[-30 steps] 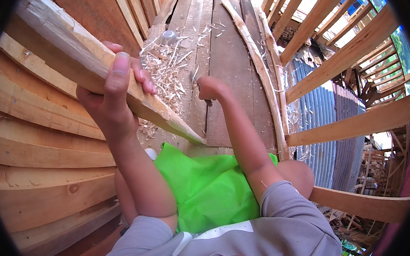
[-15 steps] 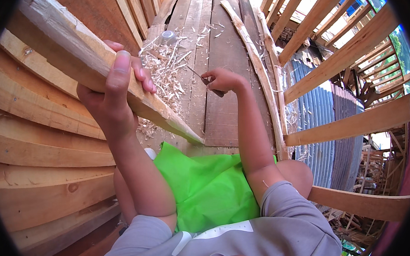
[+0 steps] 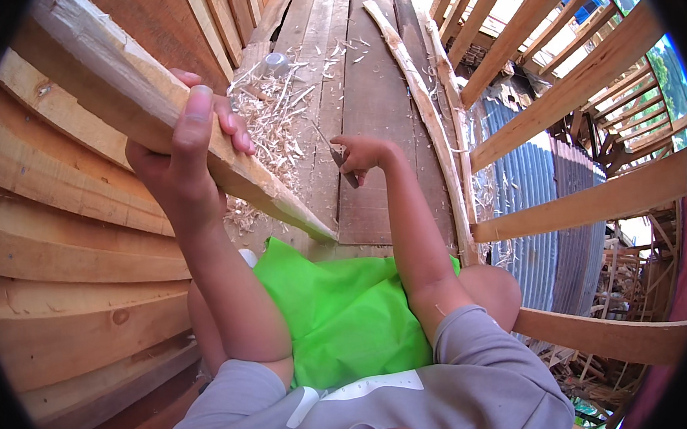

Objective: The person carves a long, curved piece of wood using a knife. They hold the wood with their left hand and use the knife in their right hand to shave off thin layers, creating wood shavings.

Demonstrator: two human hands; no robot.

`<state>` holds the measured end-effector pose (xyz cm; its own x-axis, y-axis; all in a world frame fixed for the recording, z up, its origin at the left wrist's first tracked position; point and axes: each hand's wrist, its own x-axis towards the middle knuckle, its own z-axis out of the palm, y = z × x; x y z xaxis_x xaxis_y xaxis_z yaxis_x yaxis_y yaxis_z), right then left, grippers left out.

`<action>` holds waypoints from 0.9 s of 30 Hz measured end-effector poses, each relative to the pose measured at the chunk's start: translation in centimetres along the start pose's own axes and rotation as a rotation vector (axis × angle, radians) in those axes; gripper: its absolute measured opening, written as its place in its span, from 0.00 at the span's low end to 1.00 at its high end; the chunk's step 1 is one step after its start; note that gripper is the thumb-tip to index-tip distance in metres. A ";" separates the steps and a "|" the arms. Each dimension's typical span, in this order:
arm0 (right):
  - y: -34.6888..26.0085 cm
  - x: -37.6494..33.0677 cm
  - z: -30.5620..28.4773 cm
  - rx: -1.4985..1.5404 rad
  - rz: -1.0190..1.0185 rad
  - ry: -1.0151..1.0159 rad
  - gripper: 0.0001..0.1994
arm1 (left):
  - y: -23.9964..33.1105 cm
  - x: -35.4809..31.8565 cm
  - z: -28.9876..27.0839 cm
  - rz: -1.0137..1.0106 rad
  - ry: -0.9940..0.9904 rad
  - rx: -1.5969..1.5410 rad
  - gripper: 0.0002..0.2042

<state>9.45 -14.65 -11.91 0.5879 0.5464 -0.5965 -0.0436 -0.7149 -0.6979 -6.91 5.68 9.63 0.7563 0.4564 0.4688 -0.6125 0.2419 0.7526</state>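
My left hand [image 3: 182,142] is wrapped round a long pale wooden pole [image 3: 267,194], its thumb lying along the top. The pole slants from the upper left down to the floorboards in front of me, and its lower end looks shaved. To the right of the pole, my right hand [image 3: 365,153] is closed on a knife [image 3: 347,175]. The knife's thin blade points up and to the left, apart from the pole. A bright green cloth [image 3: 341,301] covers my lap.
Curled wood shavings [image 3: 278,116] lie on the plank floor [image 3: 383,94], with a clear cup [image 3: 277,62] among them. A long peeled stick [image 3: 414,76] lies to the right. Wooden boards [image 3: 71,255] wall the left, and slatted rails [image 3: 586,192] stand on the right above corrugated metal [image 3: 525,219].
My right hand has moved slightly left and toward me, and the knife has turned steeper. My left hand keeps its hold on the pole. The view has shifted a little.
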 end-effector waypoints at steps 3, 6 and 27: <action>-0.4 -0.6 0.0 0.140 -0.063 0.014 0.22 | 0.0 -0.1 0.2 0.001 -0.005 -0.006 0.10; -1.5 -0.4 -0.3 -0.110 0.112 0.017 0.29 | 0.1 -0.1 0.0 0.005 -0.006 0.002 0.10; -3.8 -1.0 4.0 -0.380 0.183 -0.326 0.13 | 0.4 -0.2 0.1 -0.001 -0.046 0.119 0.13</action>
<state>5.77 -10.78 -10.27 0.3134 0.4624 -0.8294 0.2091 -0.8856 -0.4147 -7.30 5.65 9.88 0.7682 0.4154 0.4871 -0.5824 0.1377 0.8011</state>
